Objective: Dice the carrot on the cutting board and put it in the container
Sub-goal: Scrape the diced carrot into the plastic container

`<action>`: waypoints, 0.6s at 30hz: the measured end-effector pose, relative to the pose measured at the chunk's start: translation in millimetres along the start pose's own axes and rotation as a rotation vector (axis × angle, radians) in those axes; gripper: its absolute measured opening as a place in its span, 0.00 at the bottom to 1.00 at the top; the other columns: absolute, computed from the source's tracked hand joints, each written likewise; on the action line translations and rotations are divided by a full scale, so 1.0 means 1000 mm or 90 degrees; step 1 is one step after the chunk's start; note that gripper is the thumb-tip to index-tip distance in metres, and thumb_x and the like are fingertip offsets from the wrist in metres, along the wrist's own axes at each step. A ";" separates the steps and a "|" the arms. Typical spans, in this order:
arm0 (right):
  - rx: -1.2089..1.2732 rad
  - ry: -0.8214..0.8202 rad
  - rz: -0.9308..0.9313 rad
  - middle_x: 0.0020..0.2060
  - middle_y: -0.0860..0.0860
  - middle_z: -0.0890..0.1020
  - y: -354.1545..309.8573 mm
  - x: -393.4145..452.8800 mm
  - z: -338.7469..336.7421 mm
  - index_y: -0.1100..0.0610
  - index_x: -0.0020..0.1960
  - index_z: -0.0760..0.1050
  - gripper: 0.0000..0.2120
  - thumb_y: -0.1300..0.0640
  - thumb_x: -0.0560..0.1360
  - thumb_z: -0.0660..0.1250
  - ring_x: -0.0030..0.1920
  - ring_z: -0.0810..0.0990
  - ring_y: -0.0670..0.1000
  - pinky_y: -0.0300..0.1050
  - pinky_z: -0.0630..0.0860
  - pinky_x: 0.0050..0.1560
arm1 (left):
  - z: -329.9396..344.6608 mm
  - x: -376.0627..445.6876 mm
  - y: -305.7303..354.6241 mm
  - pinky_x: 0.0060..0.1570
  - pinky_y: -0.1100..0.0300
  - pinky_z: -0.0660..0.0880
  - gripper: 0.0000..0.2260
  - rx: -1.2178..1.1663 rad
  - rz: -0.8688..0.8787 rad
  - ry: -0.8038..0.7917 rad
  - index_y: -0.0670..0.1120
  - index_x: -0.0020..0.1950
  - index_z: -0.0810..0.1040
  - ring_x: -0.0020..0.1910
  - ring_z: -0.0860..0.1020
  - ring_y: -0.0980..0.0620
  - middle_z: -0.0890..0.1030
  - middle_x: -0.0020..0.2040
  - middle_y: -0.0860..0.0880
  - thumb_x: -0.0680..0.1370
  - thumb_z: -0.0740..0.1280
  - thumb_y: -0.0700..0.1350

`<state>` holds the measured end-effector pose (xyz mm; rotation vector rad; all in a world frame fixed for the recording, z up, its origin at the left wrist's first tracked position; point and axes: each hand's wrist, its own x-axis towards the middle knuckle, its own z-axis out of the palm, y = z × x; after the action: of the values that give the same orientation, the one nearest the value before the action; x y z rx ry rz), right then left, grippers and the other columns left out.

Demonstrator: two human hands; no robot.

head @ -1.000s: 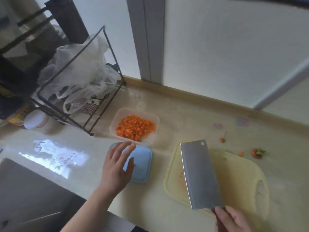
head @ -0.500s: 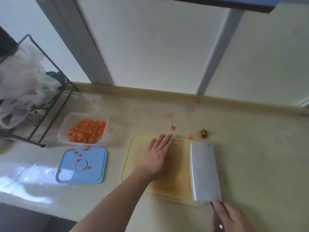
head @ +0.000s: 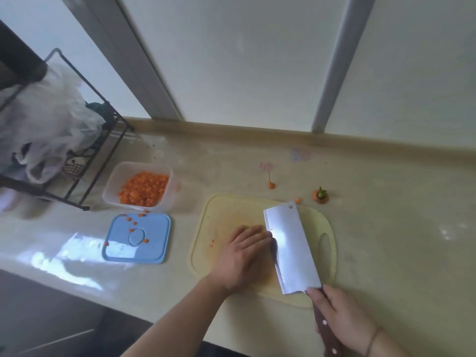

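A pale yellow cutting board [head: 213,215] lies on the counter, stained orange in the middle with a few tiny carrot bits on it. My left hand [head: 242,256] rests flat on the board, fingertips against the cleaver's blade [head: 291,248]. My right hand [head: 342,315] grips the cleaver's brown handle at the board's near edge. A clear plastic container [head: 113,186] filled with diced carrot [head: 144,188] sits to the left. Its blue lid [head: 136,251] lies in front of it with a few carrot bits on top.
A carrot top [head: 320,196] and a carrot tip [head: 271,185] lie on the counter beyond the board. A black wire rack [head: 103,140] holding plastic bags [head: 43,124] stands at the far left. A wall with window frames runs behind the counter.
My left hand moved from the blue lid onto the board, then slid back toward the blade. The cleaver has shifted left over the board. The view swung right.
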<state>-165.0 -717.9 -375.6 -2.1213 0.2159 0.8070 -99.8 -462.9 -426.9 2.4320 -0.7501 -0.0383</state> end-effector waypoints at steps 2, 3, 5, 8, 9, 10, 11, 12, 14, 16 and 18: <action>-0.014 -0.016 -0.010 0.26 0.51 0.77 -0.004 0.000 0.006 0.60 0.37 0.74 0.19 0.48 0.80 0.62 0.29 0.79 0.42 0.39 0.75 0.37 | -0.001 -0.017 0.000 0.72 0.51 0.64 0.17 -0.012 0.000 0.037 0.46 0.70 0.76 0.72 0.72 0.48 0.76 0.71 0.51 0.82 0.59 0.44; -0.023 -0.019 -0.013 0.25 0.50 0.76 -0.007 -0.001 0.008 0.58 0.35 0.72 0.19 0.49 0.81 0.62 0.28 0.78 0.41 0.35 0.72 0.35 | -0.002 -0.027 -0.003 0.73 0.51 0.63 0.18 -0.007 -0.017 0.057 0.46 0.72 0.75 0.73 0.71 0.49 0.75 0.72 0.52 0.82 0.60 0.44; -0.035 -0.027 -0.014 0.25 0.49 0.75 -0.015 -0.004 0.013 0.55 0.34 0.70 0.18 0.50 0.81 0.62 0.28 0.77 0.38 0.33 0.71 0.34 | -0.008 -0.045 -0.012 0.75 0.51 0.61 0.22 0.013 -0.119 0.118 0.46 0.74 0.72 0.76 0.67 0.49 0.71 0.75 0.52 0.80 0.61 0.43; -0.062 -0.037 0.005 0.26 0.51 0.77 -0.020 -0.006 0.023 0.55 0.34 0.70 0.18 0.49 0.81 0.60 0.28 0.78 0.36 0.32 0.70 0.34 | -0.019 -0.057 -0.021 0.77 0.62 0.54 0.23 0.013 -0.326 0.210 0.41 0.75 0.71 0.77 0.64 0.48 0.67 0.75 0.51 0.82 0.58 0.48; -0.076 -0.035 0.012 0.27 0.52 0.77 -0.022 -0.006 0.028 0.56 0.35 0.70 0.19 0.48 0.81 0.60 0.29 0.77 0.35 0.32 0.70 0.34 | -0.020 -0.057 -0.020 0.77 0.65 0.52 0.23 0.008 -0.349 0.199 0.41 0.75 0.71 0.77 0.64 0.48 0.67 0.75 0.51 0.83 0.56 0.50; -0.087 -0.035 0.017 0.28 0.52 0.77 -0.025 -0.007 0.032 0.56 0.35 0.70 0.19 0.47 0.81 0.60 0.30 0.77 0.34 0.32 0.70 0.35 | -0.020 -0.057 -0.019 0.77 0.65 0.50 0.24 0.002 -0.353 0.173 0.41 0.76 0.70 0.77 0.63 0.48 0.66 0.75 0.51 0.83 0.55 0.51; -0.094 -0.031 0.020 0.28 0.50 0.76 -0.030 -0.007 0.037 0.56 0.35 0.70 0.20 0.47 0.81 0.59 0.30 0.77 0.32 0.31 0.70 0.35 | -0.018 -0.057 -0.015 0.77 0.65 0.49 0.24 -0.006 -0.350 0.145 0.42 0.77 0.68 0.78 0.62 0.49 0.64 0.76 0.51 0.84 0.53 0.52; -0.101 -0.028 0.021 0.28 0.49 0.76 -0.036 -0.006 0.041 0.55 0.35 0.69 0.20 0.47 0.82 0.58 0.29 0.76 0.31 0.30 0.70 0.35 | -0.016 -0.057 -0.011 0.78 0.63 0.49 0.25 -0.017 -0.348 0.120 0.43 0.78 0.67 0.79 0.60 0.50 0.63 0.78 0.52 0.84 0.52 0.54; -0.122 -0.029 0.023 0.29 0.46 0.74 -0.046 -0.004 0.049 0.53 0.35 0.68 0.20 0.46 0.82 0.56 0.27 0.75 0.31 0.30 0.70 0.35 | -0.011 -0.057 -0.002 0.78 0.60 0.49 0.28 -0.037 -0.346 0.090 0.45 0.79 0.64 0.80 0.57 0.52 0.60 0.79 0.53 0.85 0.47 0.59; -0.133 -0.026 0.024 0.29 0.45 0.73 -0.052 0.001 0.059 0.52 0.35 0.67 0.20 0.44 0.82 0.57 0.27 0.75 0.37 0.32 0.70 0.35 | -0.009 -0.055 0.008 0.79 0.58 0.49 0.32 -0.065 -0.352 0.086 0.46 0.80 0.63 0.80 0.55 0.55 0.59 0.79 0.54 0.84 0.43 0.63; -0.136 -0.023 0.022 0.30 0.46 0.74 -0.053 0.006 0.072 0.53 0.34 0.69 0.20 0.43 0.81 0.58 0.32 0.76 0.42 0.37 0.68 0.36 | -0.008 -0.051 0.018 0.79 0.59 0.50 0.32 -0.120 -0.357 0.098 0.47 0.80 0.62 0.80 0.54 0.59 0.58 0.79 0.55 0.83 0.43 0.64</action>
<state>-171.7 -628.6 -376.6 -2.3051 0.1534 0.9221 -150.3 -444.0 -418.1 2.3531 0.0183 -0.1323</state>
